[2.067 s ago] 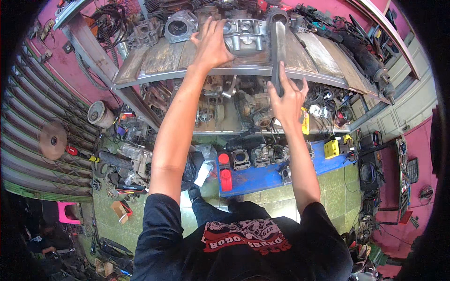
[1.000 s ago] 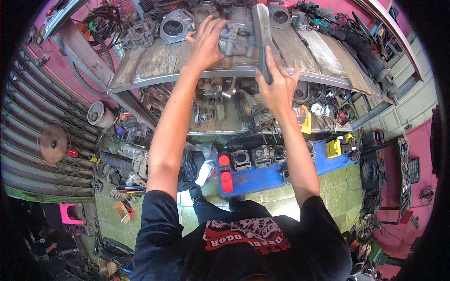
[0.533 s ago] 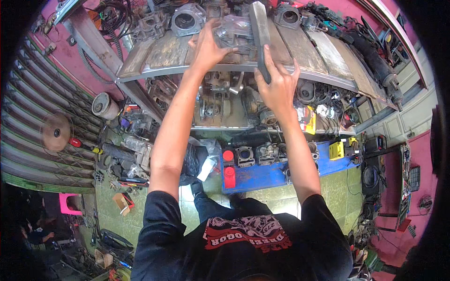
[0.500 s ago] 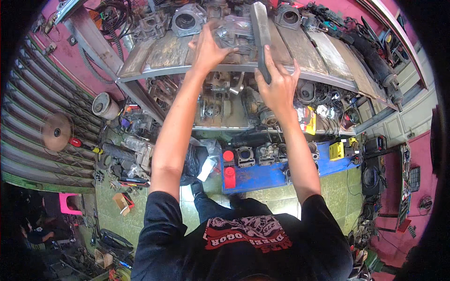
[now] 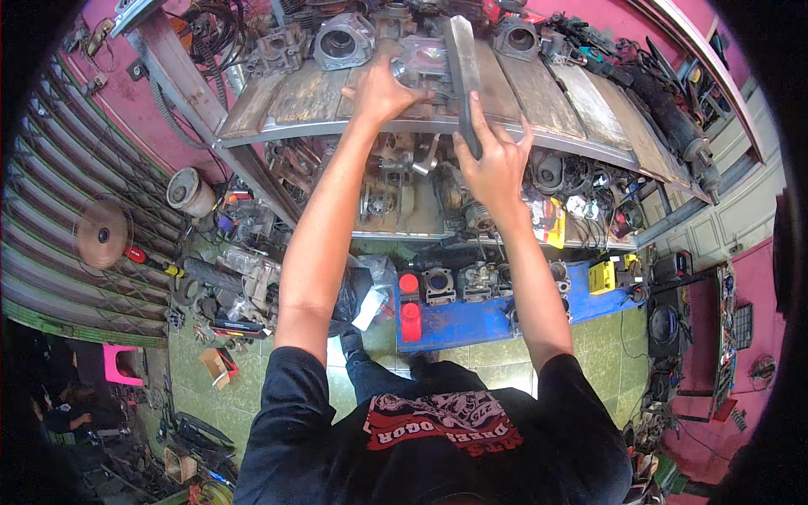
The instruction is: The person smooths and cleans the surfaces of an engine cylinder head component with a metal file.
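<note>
Head view: the left hand (image 5: 383, 93), thumb and fingers spread, is at the left side of a grey metal engine part (image 5: 423, 59) on the wooden shelf (image 5: 534, 91); whether it grips cannot be told. The right hand (image 5: 497, 164), fingers partly extended, holds the near end of a metal bar (image 5: 464, 57), right of the part.
</note>
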Available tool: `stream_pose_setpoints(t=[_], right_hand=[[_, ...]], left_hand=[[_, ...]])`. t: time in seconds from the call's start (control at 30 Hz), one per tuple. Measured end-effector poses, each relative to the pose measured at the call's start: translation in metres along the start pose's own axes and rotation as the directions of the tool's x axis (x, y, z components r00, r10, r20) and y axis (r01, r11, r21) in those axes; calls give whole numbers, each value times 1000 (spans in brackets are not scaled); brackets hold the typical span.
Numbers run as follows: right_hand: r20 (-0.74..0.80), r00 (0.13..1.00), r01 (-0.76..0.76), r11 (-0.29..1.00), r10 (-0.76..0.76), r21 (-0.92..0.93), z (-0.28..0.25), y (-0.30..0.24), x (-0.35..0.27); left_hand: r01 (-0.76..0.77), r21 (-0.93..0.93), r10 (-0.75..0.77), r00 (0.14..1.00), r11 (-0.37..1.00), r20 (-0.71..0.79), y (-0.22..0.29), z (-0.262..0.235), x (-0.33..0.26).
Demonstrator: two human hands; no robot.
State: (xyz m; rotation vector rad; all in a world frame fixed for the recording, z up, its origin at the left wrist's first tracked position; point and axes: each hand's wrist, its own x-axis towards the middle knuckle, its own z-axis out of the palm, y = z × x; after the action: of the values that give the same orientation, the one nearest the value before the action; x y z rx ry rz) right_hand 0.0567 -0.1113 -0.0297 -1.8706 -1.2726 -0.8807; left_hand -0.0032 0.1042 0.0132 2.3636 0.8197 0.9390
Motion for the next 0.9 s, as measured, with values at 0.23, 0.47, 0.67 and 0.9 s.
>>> stream_pose_setpoints(t=[0.23, 0.47, 0.67, 0.9], right_hand=[[-8, 1000, -9, 1000, 9, -6, -1, 5, 0], [29, 999, -28, 999, 29, -16, 0, 0, 0], [-21, 1000, -19, 1000, 19, 0, 9, 8, -5], [-66, 997, -23, 999, 25, 28, 15, 9, -7]], left_hand=[[10, -42, -8, 999, 999, 50, 5, 2, 6], [-34, -293, 59, 995, 955, 76, -18, 8, 12], [-64, -255, 56, 998, 965, -39, -14, 26, 8], [-160, -230, 125, 979, 960, -162, -25, 34, 6]])
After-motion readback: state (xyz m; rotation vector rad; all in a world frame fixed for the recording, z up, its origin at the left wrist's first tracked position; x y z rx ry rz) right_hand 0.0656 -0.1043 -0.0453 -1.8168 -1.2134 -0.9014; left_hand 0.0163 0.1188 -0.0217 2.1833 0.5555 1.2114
